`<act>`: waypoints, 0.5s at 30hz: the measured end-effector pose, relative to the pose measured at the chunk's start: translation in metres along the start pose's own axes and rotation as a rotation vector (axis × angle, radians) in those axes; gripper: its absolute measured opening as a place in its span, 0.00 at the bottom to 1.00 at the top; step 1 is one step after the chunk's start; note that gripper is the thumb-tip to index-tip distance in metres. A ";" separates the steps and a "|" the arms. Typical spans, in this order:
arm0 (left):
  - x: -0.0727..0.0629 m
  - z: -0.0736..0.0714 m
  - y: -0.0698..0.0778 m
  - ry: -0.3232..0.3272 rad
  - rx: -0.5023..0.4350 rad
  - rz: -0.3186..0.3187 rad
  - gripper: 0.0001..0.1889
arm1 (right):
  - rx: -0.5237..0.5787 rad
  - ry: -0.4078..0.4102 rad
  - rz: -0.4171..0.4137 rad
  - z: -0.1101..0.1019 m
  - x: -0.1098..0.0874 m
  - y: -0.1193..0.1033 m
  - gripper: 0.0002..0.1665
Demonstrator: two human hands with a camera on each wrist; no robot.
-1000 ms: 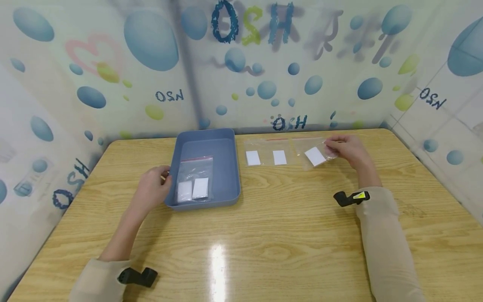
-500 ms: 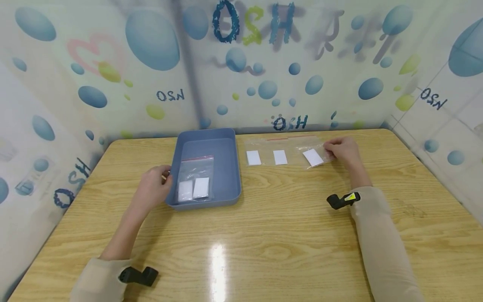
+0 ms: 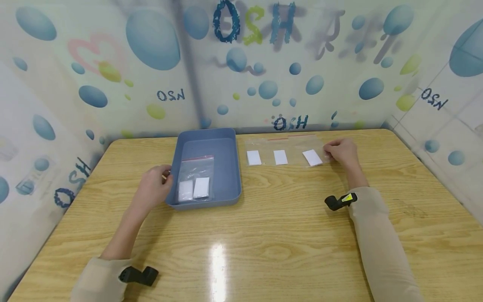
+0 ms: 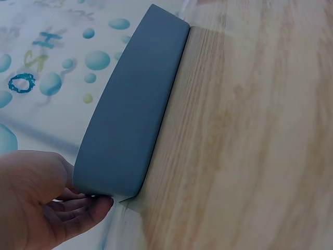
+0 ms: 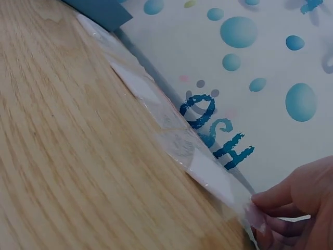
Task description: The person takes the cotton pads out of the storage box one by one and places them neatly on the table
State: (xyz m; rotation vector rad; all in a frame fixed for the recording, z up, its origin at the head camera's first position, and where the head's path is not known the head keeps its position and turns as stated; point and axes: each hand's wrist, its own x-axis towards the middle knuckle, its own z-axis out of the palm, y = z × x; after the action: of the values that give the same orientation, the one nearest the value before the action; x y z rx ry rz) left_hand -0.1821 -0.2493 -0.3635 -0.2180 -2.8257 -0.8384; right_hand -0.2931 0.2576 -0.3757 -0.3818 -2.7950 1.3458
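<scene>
My left hand [image 3: 154,188] holds the left wall of a blue-grey tray [image 3: 228,176]; in the left wrist view its curled fingers [image 4: 78,216] are at the tray's end, the thumb mostly hidden. Inside the tray lie clear zip-lock bags [image 3: 196,167] with two white packets showing. At the back right, my right hand [image 3: 344,152] pinches the right edge of a clear zip-lock bag [image 5: 210,174] holding a white, slightly turned rectangle [image 3: 312,157]. Left of it, two more bagged white rectangles, one in the middle [image 3: 280,157] and one near the tray [image 3: 254,157], lie in a row.
The wood-grain table [image 3: 271,235] runs up to a back wall [image 3: 264,109] printed with blue bubbles and lettering. Black wrist cameras sit on the left cuff [image 3: 138,276] and right cuff [image 3: 341,201]. A light reflection crosses the table's front.
My right hand has shifted slightly left with the pinched bag, which now lies flatter and closer in line with the other two. The left hand and tray have stayed put.
</scene>
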 end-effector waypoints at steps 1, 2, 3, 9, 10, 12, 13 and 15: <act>0.000 0.000 0.000 0.000 -0.001 0.000 0.17 | -0.004 -0.004 0.001 0.000 0.000 0.000 0.20; 0.000 0.000 0.000 0.000 -0.002 0.001 0.17 | -0.008 -0.009 0.004 0.000 0.000 -0.001 0.20; 0.000 0.000 0.000 -0.001 -0.003 0.000 0.17 | -0.013 -0.015 0.007 -0.001 0.000 -0.001 0.20; 0.000 0.001 0.000 0.000 -0.003 0.001 0.17 | -0.033 -0.050 0.029 -0.004 -0.002 -0.003 0.22; 0.000 0.001 0.000 0.001 -0.002 0.003 0.17 | -0.030 -0.054 0.036 -0.004 -0.002 -0.003 0.22; 0.000 0.001 -0.001 0.003 -0.002 0.006 0.17 | -0.023 -0.063 0.051 -0.006 -0.002 -0.004 0.23; 0.000 0.001 -0.001 0.003 -0.003 0.007 0.17 | -0.020 -0.066 0.056 -0.006 -0.002 -0.004 0.23; 0.000 0.001 -0.001 0.004 -0.006 0.008 0.17 | -0.010 -0.074 0.064 -0.007 -0.002 -0.004 0.23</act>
State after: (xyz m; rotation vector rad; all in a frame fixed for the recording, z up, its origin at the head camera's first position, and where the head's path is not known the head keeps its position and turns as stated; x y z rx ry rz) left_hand -0.1826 -0.2496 -0.3647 -0.2289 -2.8174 -0.8442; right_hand -0.2912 0.2604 -0.3680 -0.4337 -2.8739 1.3877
